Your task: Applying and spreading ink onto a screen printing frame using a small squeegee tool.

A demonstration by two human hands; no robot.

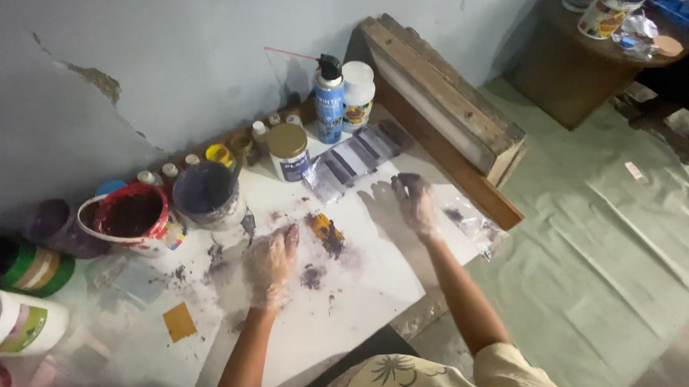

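Resting flat on the white sheet [363, 292], the left hand [270, 263] in its thin clear glove has its grip open and holds nothing. Just beside its fingers sits a yellow and purple blob of paint [326, 232], thick and lumpy, with a smaller purple smear [312, 276] below it. The right hand [416, 202], fingers spread and stained dark purple, hovers over the bench with an open, empty grip, near a crumpled clear plastic bag [474, 225]. A red-smeared bucket [134, 216] stands to the left.
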